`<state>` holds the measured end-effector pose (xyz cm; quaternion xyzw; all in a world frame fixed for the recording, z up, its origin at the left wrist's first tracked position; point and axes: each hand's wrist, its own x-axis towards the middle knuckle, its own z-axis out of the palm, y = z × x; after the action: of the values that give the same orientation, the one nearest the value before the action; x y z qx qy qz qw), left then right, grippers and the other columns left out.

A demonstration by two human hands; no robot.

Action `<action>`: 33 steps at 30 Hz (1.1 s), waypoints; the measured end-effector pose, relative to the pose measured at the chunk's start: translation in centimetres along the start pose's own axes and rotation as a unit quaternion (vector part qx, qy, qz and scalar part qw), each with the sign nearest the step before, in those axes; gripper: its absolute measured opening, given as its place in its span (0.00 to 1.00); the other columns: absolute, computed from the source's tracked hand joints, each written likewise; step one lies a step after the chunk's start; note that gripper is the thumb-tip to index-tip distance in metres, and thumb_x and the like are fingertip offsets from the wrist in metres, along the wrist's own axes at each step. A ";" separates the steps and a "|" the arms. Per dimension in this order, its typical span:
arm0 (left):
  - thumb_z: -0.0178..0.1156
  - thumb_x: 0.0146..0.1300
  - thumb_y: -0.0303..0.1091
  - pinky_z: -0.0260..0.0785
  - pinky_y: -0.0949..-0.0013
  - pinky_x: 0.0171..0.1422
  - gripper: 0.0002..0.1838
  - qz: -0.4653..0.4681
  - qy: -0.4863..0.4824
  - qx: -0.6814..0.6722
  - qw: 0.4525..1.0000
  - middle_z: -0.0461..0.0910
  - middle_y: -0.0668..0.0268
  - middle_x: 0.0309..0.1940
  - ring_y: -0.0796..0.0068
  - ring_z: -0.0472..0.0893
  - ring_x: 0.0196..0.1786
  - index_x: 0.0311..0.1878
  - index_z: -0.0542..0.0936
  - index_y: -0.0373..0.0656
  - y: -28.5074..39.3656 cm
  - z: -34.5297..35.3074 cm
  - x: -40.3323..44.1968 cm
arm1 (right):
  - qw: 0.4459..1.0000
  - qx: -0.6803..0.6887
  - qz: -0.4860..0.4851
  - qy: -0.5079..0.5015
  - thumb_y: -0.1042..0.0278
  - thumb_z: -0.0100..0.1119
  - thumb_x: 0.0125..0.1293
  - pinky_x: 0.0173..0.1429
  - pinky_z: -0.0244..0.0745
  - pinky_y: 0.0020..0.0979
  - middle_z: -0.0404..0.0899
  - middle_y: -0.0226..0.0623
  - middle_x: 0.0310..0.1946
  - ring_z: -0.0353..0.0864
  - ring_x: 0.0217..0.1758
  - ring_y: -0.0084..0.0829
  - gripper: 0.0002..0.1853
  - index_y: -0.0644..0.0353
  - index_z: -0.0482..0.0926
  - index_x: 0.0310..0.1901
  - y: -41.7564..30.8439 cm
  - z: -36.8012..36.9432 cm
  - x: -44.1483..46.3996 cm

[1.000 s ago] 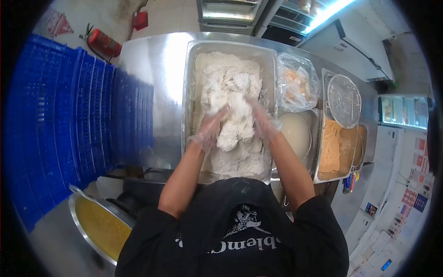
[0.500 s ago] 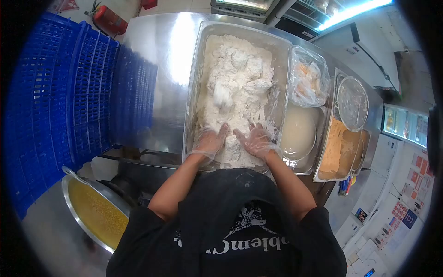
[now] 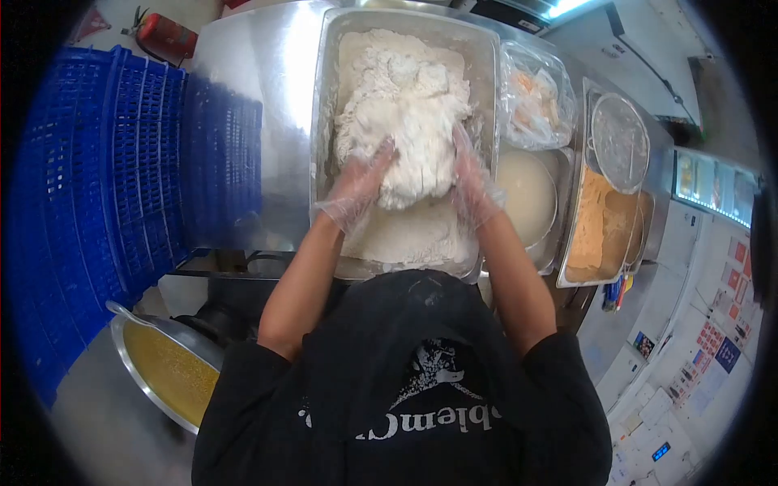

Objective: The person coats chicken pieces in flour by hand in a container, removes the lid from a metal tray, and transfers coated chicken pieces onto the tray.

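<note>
My left hand (image 3: 362, 184) and right hand (image 3: 472, 180), in loose clear plastic gloves, are open, fingers extended along either side of a lumpy, powdery white mass (image 3: 405, 109) inside a deep rectangular grey metal tray (image 3: 484, 65). Finer pale powder (image 3: 409, 235) lies flatter toward the near rim. The tray's right wall is close beside my right hand; beyond it sits a crumpled clear plastic bag (image 3: 535, 97). Tall blue lattice plastic crates (image 3: 150, 162) stand well left.

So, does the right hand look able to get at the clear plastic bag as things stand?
Probably yes: the right hand is at the floury mass, and only the pan's rim seems to stand between it and the clear plastic bag.
</note>
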<state>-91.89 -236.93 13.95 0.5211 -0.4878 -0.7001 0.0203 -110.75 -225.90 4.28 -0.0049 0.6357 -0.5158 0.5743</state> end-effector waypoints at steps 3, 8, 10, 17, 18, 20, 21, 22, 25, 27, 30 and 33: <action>0.55 0.75 0.62 0.59 0.58 0.81 0.49 0.006 -0.019 0.125 0.992 0.67 0.32 0.71 0.46 0.69 0.75 0.76 0.58 0.22 -1.6 -0.2 0.0 | 0.888 -0.366 -0.277 0.005 0.47 0.40 0.81 0.75 0.67 0.51 0.71 0.62 0.69 0.69 0.73 0.60 0.31 0.65 0.70 0.71 -0.9 -1.8 -0.3; 0.54 0.72 0.68 0.56 0.54 0.82 0.60 0.111 0.081 0.226 0.964 0.58 0.17 0.70 0.32 0.63 0.77 0.75 0.48 0.11 -8.8 1.0 -0.2 | 0.616 -0.770 -0.157 -0.058 0.52 0.44 0.81 0.69 0.72 0.48 0.75 0.69 0.59 0.78 0.62 0.55 0.30 0.77 0.73 0.65 5.5 -3.3 -3.3; 0.47 0.72 0.72 0.59 0.52 0.80 0.62 0.005 0.013 0.441 0.897 0.63 0.17 0.67 0.32 0.66 0.76 0.73 0.49 0.08 -11.6 0.6 -0.3 | 0.682 -0.723 -0.095 -0.057 0.48 0.41 0.81 0.72 0.68 0.49 0.75 0.72 0.57 0.76 0.61 0.60 0.33 0.80 0.74 0.61 6.1 -2.1 -5.7; 0.42 0.69 0.80 0.62 0.49 0.77 0.62 -0.158 -0.181 0.294 0.925 0.71 0.23 0.64 0.32 0.72 0.71 0.62 0.71 0.11 -9.9 1.0 -1.4 | 0.760 -0.646 0.027 -0.064 0.36 0.40 0.78 0.76 0.63 0.47 0.75 0.70 0.60 0.71 0.69 0.60 0.43 0.82 0.73 0.60 8.0 -0.7 -8.6; 0.42 0.69 0.80 0.62 0.49 0.77 0.62 -0.159 -0.180 0.296 0.925 0.71 0.23 0.64 0.32 0.72 0.71 0.62 0.71 0.11 -10.7 1.7 -1.2 | 0.761 -0.645 0.026 -0.065 0.36 0.40 0.78 0.76 0.63 0.47 0.75 0.70 0.60 0.71 0.69 0.60 0.43 0.82 0.73 0.60 8.0 -0.5 -8.5; 0.42 0.69 0.79 0.61 0.52 0.78 0.61 -0.160 -0.060 0.285 0.943 0.71 0.25 0.65 0.35 0.71 0.73 0.64 0.70 0.11 -12.2 3.6 -0.6 | 0.845 -0.515 0.121 -0.071 0.35 0.46 0.76 0.77 0.62 0.45 0.73 0.69 0.64 0.69 0.74 0.56 0.43 0.79 0.71 0.66 6.6 0.3 -8.5; 0.42 0.69 0.79 0.61 0.52 0.78 0.61 -0.157 -0.061 0.288 0.943 0.71 0.25 0.65 0.35 0.71 0.73 0.64 0.70 0.11 -12.4 3.7 -0.5 | 0.847 -0.514 0.118 -0.068 0.35 0.46 0.76 0.77 0.62 0.45 0.73 0.69 0.64 0.69 0.74 0.56 0.43 0.79 0.71 0.66 7.2 -0.2 -7.7; 0.43 0.69 0.79 0.61 0.52 0.78 0.61 -0.157 -0.051 0.278 0.946 0.71 0.26 0.66 0.36 0.70 0.73 0.65 0.69 0.11 -11.9 3.8 -1.0 | 0.878 -0.456 0.131 -0.066 0.35 0.49 0.74 0.78 0.61 0.46 0.71 0.67 0.68 0.68 0.75 0.54 0.43 0.75 0.69 0.69 7.8 -0.5 -7.4; 0.44 0.69 0.79 0.59 0.54 0.79 0.60 -0.142 -0.063 0.216 0.964 0.70 0.28 0.68 0.38 0.68 0.76 0.69 0.67 0.15 -7.4 2.5 -3.2 | 0.934 -0.318 0.155 -0.054 0.33 0.53 0.71 0.79 0.58 0.48 0.66 0.61 0.74 0.66 0.77 0.50 0.45 0.66 0.66 0.75 5.8 -2.0 -7.5; 0.44 0.69 0.78 0.56 0.54 0.81 0.59 -0.137 -0.081 0.160 0.974 0.69 0.28 0.69 0.38 0.66 0.77 0.72 0.66 0.18 -4.5 0.8 -5.0 | 0.954 -0.237 0.176 -0.051 0.33 0.54 0.70 0.80 0.57 0.49 0.64 0.57 0.77 0.65 0.78 0.49 0.45 0.61 0.64 0.78 2.6 -2.1 -8.3; 0.44 0.70 0.77 0.51 0.54 0.84 0.56 0.019 -0.148 0.075 0.986 0.65 0.28 0.72 0.36 0.62 0.79 0.76 0.63 0.26 -2.9 -0.8 -4.9 | 0.979 -0.161 0.077 -0.093 0.33 0.52 0.72 0.80 0.57 0.53 0.64 0.58 0.77 0.66 0.78 0.51 0.45 0.61 0.63 0.78 -2.1 -2.1 -6.9; 0.40 0.71 0.76 0.45 0.49 0.86 0.56 0.024 0.046 0.272 0.961 0.48 0.27 0.79 0.35 0.51 0.83 0.78 0.58 0.27 -3.0 -1.5 -1.4 | 0.873 -0.475 -0.100 0.039 0.32 0.49 0.72 0.79 0.61 0.51 0.63 0.62 0.75 0.65 0.78 0.54 0.45 0.63 0.63 0.78 -7.7 1.1 -5.6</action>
<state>-88.65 -235.57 12.88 0.5261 -0.6713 -0.5155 -0.0831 -112.53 -226.86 13.69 -0.3208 0.8222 -0.2060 0.4227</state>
